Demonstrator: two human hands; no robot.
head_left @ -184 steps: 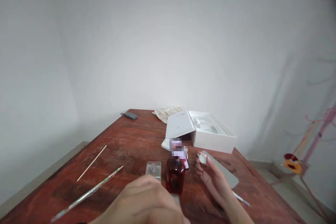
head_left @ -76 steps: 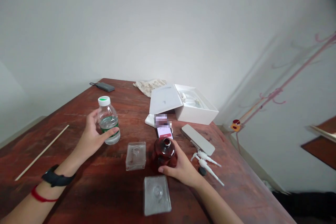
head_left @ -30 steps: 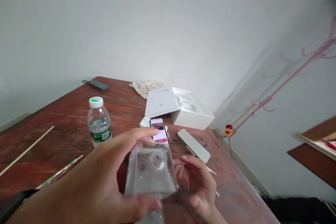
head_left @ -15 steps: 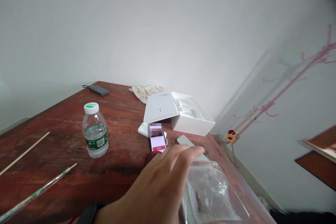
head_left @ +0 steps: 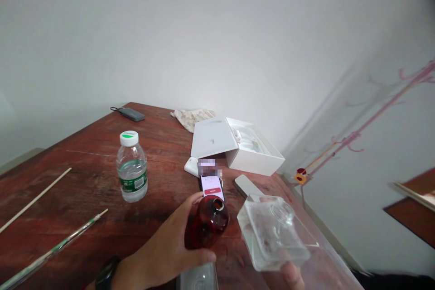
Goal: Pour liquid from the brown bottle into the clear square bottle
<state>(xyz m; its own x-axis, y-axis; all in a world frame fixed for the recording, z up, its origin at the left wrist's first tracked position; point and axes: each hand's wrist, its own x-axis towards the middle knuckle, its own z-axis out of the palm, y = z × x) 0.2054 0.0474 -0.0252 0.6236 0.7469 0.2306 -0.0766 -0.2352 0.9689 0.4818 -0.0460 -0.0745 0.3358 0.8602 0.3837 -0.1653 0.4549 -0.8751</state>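
My left hand (head_left: 170,244), with a dark watch at its wrist, curves round a dark red glass bottle (head_left: 207,222). The thumb lies across the front and the fingers reach behind its left side. The bottle's small round mouth tilts toward the upper right. On the right, my right hand (head_left: 290,276) holds a clear plastic container (head_left: 272,231) from below; only some fingertips show. Under the left thumb, a clear, greyish case-like object (head_left: 199,277) is partly cut off by the lower edge.
A water bottle (head_left: 132,170) stands left on the wooden table (head_left: 84,154). Two thin sticks (head_left: 37,199) lie further left. Beyond my hands are a phone (head_left: 212,186), a grey slab (head_left: 248,186), an open white box (head_left: 251,163), a cloth (head_left: 192,119) and a grey device (head_left: 131,114).
My left hand has drawn back left from over the clear container and now wraps the red bottle. My right hand has come into view holding the container, which is now tilted up.
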